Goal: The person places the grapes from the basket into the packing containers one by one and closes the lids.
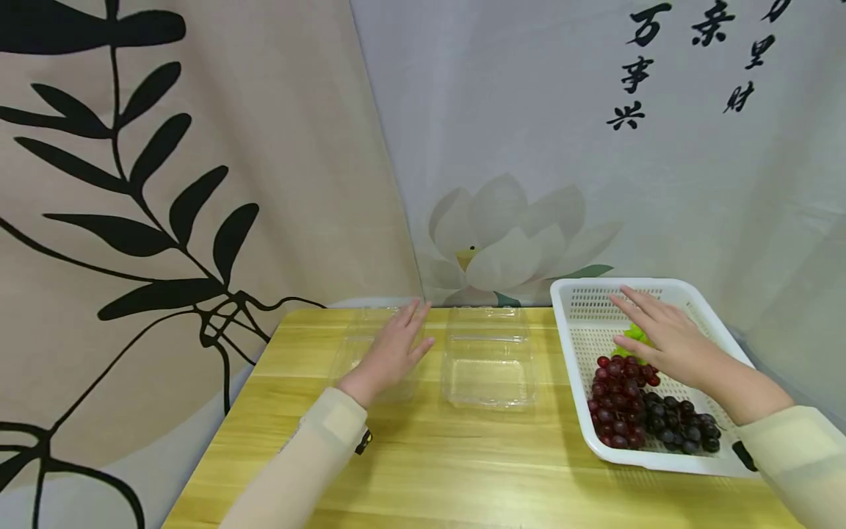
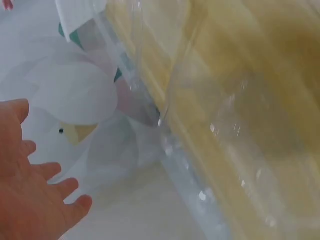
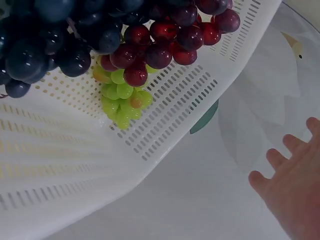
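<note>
My left hand [image 1: 394, 351] hovers over a clear plastic clamshell box [image 1: 344, 360], fingers spread and holding nothing. To its right on the table stands a second clear box [image 1: 489, 375] with its lid raised at the back. My right hand [image 1: 674, 342] is above a white perforated basket [image 1: 570, 323], fingers extended, holding nothing. In the basket lie a bunch of red grapes [image 1: 615, 404], a bunch of black grapes [image 1: 681, 425] and a bunch of green grapes [image 3: 122, 97]. The right hand partly covers the green bunch in the head view.
The wooden table [image 1: 463, 470] carries the boxes at its back left and the basket at its right. A printed cloth [image 1: 297, 147] with leaves, a lotus and black characters hangs directly behind the table's back edge.
</note>
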The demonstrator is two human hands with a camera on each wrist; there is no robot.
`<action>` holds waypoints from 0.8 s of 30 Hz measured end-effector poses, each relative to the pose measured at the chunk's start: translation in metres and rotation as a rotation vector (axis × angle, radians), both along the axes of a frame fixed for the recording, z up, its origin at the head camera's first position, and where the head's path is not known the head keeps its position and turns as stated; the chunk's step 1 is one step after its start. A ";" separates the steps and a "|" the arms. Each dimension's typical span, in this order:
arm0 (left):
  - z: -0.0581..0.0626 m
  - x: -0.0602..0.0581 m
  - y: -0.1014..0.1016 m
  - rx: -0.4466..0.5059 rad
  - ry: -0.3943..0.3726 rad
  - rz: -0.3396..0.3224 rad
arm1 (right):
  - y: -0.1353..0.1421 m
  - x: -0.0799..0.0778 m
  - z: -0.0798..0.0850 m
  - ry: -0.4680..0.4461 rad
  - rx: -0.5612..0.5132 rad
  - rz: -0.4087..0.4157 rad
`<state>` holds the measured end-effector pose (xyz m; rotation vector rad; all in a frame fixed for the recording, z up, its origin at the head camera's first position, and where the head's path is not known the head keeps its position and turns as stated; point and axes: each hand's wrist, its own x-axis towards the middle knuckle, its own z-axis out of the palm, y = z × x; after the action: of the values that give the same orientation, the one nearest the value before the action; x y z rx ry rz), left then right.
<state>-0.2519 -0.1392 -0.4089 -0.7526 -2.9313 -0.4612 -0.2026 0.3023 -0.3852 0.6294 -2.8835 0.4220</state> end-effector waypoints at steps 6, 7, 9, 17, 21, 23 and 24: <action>-0.019 0.004 0.011 0.178 -0.136 0.044 | 0.008 0.008 -0.004 -0.032 -0.051 -0.029; -0.023 0.005 0.013 0.203 -0.163 0.053 | 0.010 0.009 -0.005 -0.033 -0.065 -0.030; -0.030 0.005 0.017 0.259 -0.205 0.064 | 0.013 0.012 -0.009 -0.034 -0.086 -0.028; -0.050 0.011 0.033 0.348 -0.351 0.104 | 0.026 0.027 -0.023 -0.091 -0.161 -0.031; -0.054 0.016 0.040 0.392 -0.420 0.125 | 0.034 0.035 -0.028 -0.125 -0.194 -0.045; -0.056 0.018 0.043 0.406 -0.435 0.143 | 0.038 0.039 -0.031 -0.138 -0.212 -0.049; -0.057 0.019 0.044 0.412 -0.438 0.151 | 0.039 0.041 -0.033 -0.144 -0.221 -0.050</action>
<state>-0.2333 -0.0948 -0.4662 -0.4131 -3.0633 -1.3064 -0.1614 0.3418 -0.4184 0.5083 -2.9193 0.7963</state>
